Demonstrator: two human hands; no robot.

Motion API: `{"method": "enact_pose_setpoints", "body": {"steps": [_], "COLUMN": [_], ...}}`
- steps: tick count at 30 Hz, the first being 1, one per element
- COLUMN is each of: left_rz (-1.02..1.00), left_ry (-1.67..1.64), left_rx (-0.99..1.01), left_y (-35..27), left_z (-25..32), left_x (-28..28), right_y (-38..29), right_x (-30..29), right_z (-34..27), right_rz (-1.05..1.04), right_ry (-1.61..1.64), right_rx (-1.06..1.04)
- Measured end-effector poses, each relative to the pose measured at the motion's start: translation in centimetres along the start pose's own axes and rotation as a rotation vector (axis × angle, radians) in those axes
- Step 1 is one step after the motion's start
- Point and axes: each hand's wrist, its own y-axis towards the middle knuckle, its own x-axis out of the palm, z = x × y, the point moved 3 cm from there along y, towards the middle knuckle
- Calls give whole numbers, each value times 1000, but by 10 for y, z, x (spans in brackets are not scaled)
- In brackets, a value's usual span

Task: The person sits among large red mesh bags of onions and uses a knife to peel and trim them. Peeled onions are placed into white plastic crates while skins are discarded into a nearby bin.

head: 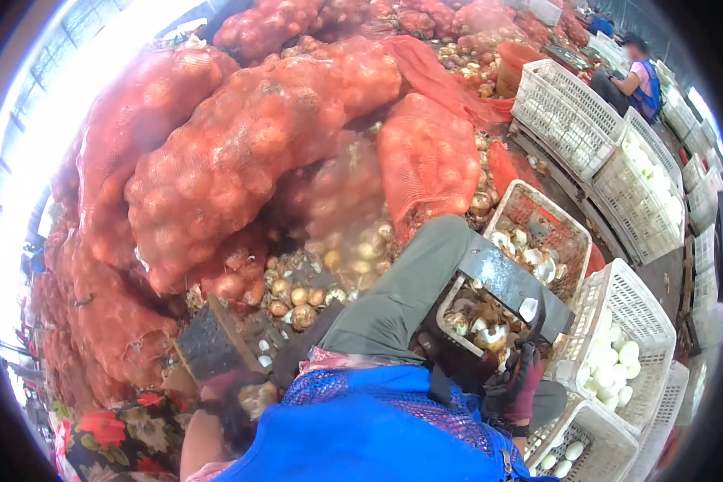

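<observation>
My left hand [229,388], in a dark and pink glove and partly blurred, is at the lower left with its fingers on an unpeeled onion [257,399]. At the right, my right hand [523,379], in a pink and black glove, is beside a metal plate [506,280] laid across a crate. Its fingers are dark against the crate, and whether they hold a tool cannot be told. Onion skins and cut pieces [488,331] lie in the crate under the plate. A white onion piece [528,309] rests on the plate's end.
Red mesh sacks of onions [265,138] are piled ahead and left. Loose onions [299,296] lie on the floor. A scrap crate [584,241] stands beyond the plate. White crates with peeled onions [651,319] line the right. A person in a blue vest [644,84] sits at the upper right.
</observation>
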Motion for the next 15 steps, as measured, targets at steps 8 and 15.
{"method": "enact_pose_setpoints", "body": {"steps": [8, 15], "left_rz": [-46, -46], "left_ry": [-49, -105], "left_rx": [-55, -67], "left_y": [36, 41], "left_z": [-10, -17], "left_x": [45, 46], "right_y": [-11, -7], "right_x": [-4, 0], "right_z": [-42, -34], "right_rz": [-83, -77], "right_ry": [486, 380], "right_rx": [341, 205]}}
